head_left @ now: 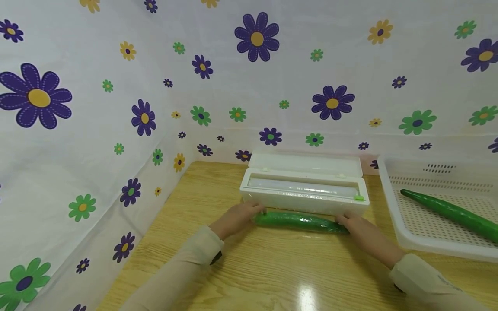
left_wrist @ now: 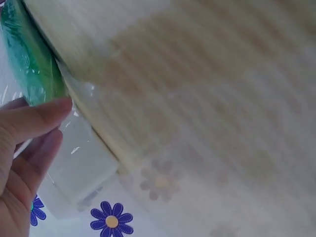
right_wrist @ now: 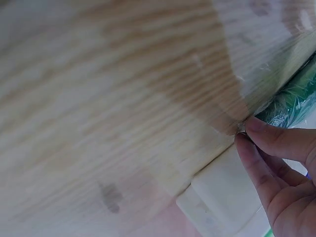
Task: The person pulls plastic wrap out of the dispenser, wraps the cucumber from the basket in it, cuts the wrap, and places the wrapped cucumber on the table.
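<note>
A green cucumber (head_left: 299,221) lies on the wooden table in clear plastic wrap (right_wrist: 295,104), just in front of a white cling film box (head_left: 303,201). At its left end, my left hand (head_left: 238,219) holds the wrap, with thumb and fingers close to the cucumber tip in the left wrist view. My right hand (head_left: 365,235) pinches the gathered wrap between thumb and forefinger at the opposite end. The box lid (head_left: 305,164) stands open at the back, and a roll of film (head_left: 303,187) lies inside. A green slider (head_left: 359,198) sits at the box's right front edge.
To the right stands a white perforated basket (head_left: 397,216) with another cucumber (head_left: 447,209) in it. A white flower-patterned cloth (head_left: 288,77) hangs behind and along the left side. The wooden table (head_left: 249,276) extends toward me.
</note>
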The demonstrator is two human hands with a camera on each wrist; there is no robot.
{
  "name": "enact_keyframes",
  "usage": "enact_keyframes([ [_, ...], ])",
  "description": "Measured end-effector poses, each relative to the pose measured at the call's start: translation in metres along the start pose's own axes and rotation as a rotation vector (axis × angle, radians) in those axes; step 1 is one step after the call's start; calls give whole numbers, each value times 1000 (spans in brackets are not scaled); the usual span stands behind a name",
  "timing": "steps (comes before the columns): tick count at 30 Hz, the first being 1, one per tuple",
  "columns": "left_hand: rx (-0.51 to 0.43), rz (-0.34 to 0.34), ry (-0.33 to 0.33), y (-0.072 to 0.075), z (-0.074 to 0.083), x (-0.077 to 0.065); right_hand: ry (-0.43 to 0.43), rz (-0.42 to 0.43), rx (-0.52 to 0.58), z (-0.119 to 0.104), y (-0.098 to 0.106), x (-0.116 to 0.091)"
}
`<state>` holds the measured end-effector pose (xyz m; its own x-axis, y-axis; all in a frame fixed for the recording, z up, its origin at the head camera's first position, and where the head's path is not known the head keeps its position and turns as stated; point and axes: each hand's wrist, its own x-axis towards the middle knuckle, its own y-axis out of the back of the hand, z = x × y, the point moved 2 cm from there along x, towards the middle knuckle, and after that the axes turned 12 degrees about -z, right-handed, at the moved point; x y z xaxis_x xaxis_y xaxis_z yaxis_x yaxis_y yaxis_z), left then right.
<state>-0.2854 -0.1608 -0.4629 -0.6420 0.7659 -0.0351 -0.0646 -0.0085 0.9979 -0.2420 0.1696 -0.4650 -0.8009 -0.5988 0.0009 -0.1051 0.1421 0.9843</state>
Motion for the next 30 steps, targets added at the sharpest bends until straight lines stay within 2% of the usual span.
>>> enact_keyframes([
  [5, 168, 0, -60, 3, -3, 0, -8, -7, -8, 0, 1, 1],
  [7, 175, -12, -60, 3, -4, -1, -1, -6, -13, 0, 0, 1],
  [9, 114, -36, -42, 1, -6, -1, -2, -15, -12, 1, 0, 1],
  [12, -43, -66, 0, -2, -9, -2, -8, -38, -4, 1, 0, 1],
  [16, -260, -101, 92, -7, -16, -1, -33, -81, 21, 1, 2, 1],
  [19, -377, -120, 154, -11, -21, 0, -44, -98, 29, 1, 2, 1],
  [21, -412, -128, 175, -12, -23, 1, -39, -95, 26, 1, 2, 1],
  [24, -415, -132, 199, -12, -22, 1, -34, -81, 20, 1, 3, 0],
  [30, -263, -140, 220, -14, -19, -4, -26, -57, -4, 1, 3, -3],
])
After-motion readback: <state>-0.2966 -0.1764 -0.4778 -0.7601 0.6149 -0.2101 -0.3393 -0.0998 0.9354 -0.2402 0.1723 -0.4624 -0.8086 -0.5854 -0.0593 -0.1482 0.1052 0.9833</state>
